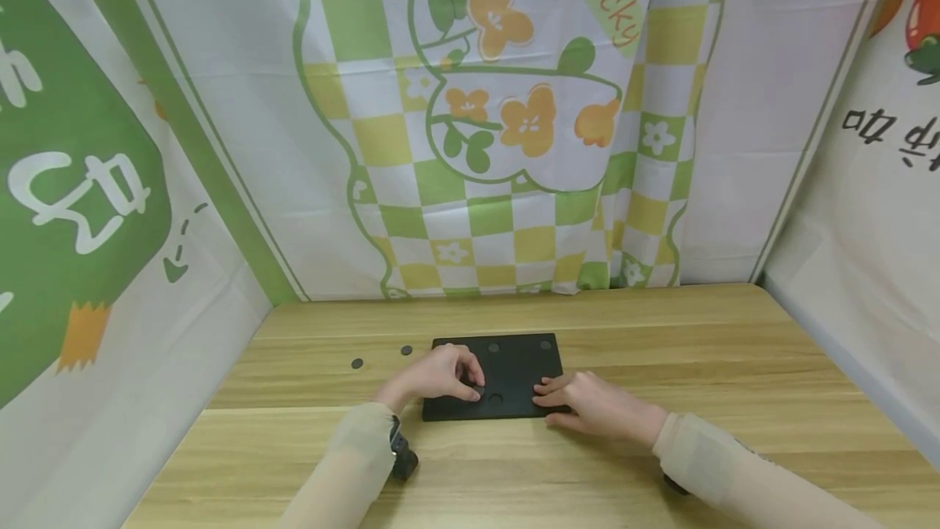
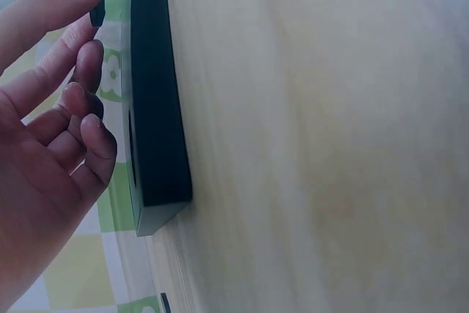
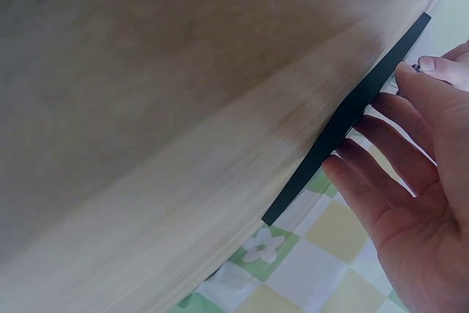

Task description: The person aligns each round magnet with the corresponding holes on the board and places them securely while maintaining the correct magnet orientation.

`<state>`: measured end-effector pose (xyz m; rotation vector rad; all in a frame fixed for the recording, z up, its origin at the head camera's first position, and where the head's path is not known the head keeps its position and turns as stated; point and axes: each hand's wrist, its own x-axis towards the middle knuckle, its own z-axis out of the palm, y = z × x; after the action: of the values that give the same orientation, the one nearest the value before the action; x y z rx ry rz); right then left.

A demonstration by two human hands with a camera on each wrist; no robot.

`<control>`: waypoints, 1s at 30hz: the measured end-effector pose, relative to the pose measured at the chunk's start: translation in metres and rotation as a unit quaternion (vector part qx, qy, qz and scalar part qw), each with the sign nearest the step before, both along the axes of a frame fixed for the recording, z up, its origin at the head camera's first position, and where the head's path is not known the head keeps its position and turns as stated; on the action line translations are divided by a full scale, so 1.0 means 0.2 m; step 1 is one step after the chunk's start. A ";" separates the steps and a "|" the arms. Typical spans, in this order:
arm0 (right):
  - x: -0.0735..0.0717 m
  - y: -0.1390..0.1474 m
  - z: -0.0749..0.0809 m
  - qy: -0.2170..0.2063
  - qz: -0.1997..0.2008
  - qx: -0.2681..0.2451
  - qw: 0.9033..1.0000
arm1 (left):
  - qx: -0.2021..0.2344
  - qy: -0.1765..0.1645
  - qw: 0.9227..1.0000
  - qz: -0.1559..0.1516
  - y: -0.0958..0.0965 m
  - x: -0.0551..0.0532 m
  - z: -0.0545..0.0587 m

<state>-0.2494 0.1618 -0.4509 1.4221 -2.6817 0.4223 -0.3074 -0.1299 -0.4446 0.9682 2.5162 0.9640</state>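
A flat black rectangular board [image 1: 521, 374] lies on the table, with round spots in its top. My left hand [image 1: 444, 372] is over the board's left part, pinching a small dark disc [image 2: 97, 14] between thumb and fingertip. Just right of those fingertips is a round recess [image 1: 495, 399] near the board's front edge. Grey discs show at the back of the board, one near the middle [image 1: 494, 348] and one near the right corner [image 1: 545, 345]. With its fingers extended, my right hand [image 1: 587, 405] rests on the board's right front corner.
Two loose dark discs lie on the wooden table [image 1: 308, 447] left of the board, one farther left [image 1: 356, 363] and one closer to it [image 1: 406, 350]. A patterned curtain [image 1: 514, 227] hangs along the table's back edge, with printed cloth on both sides.
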 end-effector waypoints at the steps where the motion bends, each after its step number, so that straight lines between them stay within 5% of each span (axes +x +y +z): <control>1: 0.00 0.00 0.00 0.001 0.000 0.000 1.000 | 0.000 -0.001 1.000 -0.001 0.01 0.00 0.00; 30: -0.01 0.01 0.00 0.008 0.007 -0.002 1.000 | -0.030 0.014 0.999 -0.032 0.12 -0.02 0.01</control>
<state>-0.2509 0.1630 -0.4516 1.4370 -2.6574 0.4157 -0.3112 -0.1060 -0.4428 1.0445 2.5047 0.8572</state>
